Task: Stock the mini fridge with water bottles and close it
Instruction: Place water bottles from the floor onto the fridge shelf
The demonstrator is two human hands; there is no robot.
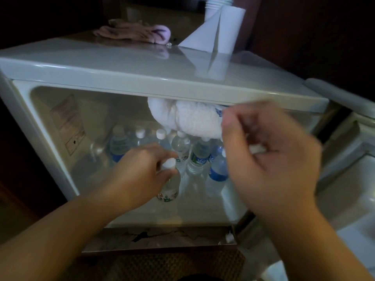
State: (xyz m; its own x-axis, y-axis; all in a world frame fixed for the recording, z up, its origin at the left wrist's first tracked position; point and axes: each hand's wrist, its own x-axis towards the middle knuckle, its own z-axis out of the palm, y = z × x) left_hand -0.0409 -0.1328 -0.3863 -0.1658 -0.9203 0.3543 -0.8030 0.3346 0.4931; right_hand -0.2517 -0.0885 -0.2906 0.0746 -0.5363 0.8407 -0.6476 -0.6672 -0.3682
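Left hand (142, 171) at frame centre, fingers curled round neck of water bottle (169, 186) standing on mini fridge (125, 78) floor; full, likely heavy, slick thin plastic, neck safest hold; right hand (269, 157) blurred, fingers curled, grip uncertain.

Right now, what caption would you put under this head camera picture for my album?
Left hand grips a water bottle by its neck inside the open mini fridge while the blurred right hand hovers nearby.
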